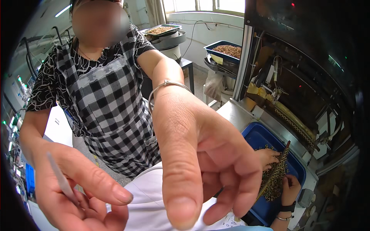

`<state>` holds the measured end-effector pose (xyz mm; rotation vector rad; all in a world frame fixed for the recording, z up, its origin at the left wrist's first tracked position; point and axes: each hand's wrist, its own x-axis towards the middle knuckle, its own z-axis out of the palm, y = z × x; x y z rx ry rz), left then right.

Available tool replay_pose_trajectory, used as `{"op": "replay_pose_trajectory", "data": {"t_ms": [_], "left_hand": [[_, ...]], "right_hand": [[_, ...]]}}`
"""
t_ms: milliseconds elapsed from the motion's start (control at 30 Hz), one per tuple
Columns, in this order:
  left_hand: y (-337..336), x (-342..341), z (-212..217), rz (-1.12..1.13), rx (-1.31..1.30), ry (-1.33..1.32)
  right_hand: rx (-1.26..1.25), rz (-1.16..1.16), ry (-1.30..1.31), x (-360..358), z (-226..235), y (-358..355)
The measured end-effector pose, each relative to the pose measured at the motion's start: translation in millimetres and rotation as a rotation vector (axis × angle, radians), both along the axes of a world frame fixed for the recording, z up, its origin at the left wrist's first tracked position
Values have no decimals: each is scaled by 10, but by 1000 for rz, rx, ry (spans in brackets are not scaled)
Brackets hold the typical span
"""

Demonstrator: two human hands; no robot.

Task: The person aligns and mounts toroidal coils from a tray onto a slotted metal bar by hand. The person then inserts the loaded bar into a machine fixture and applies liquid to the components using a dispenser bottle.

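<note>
Near the right side, my left hand (267, 158) reaches over a blue tray (252, 131) of small brass-coloured rings (274, 188). Its fingers are stretched out beside a long narrow brown strip (285, 152) that lies slantwise over the rings. My right hand (291, 188), with a dark band and a bracelet at the wrist, has its fingers curled at the rings' right edge; what they hold, if anything, is too small to make out. A co-worker's large hand (204, 142) reaches close in front of me and hides my left forearm. Their other hand (81, 184) holds a thin pale blade-like strip (61, 178).
The co-worker in a checked apron (111, 104) stands facing me. Beyond the tray is a machine with a row of rings on a rail (295, 127). Trays of small parts (227, 51) stand on round feeders behind. White cloth (148, 200) lies below the co-worker's hands.
</note>
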<state>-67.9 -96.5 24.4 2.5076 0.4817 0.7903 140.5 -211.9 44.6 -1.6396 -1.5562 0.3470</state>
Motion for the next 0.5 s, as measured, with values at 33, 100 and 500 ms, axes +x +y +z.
{"op": "replay_pose_trajectory", "data": {"t_ms": [33,100,500], "left_hand": [[17,15,-6,-7,-4,2],[25,26,-2,-16,-12,6],[-110,-63,2,4,-73,27]], "right_hand": [[-29,-12,22,18,-17,-13],[-59,-30,40,33,-35,-34],[-87,-28,14,-106,-68,-97]]}}
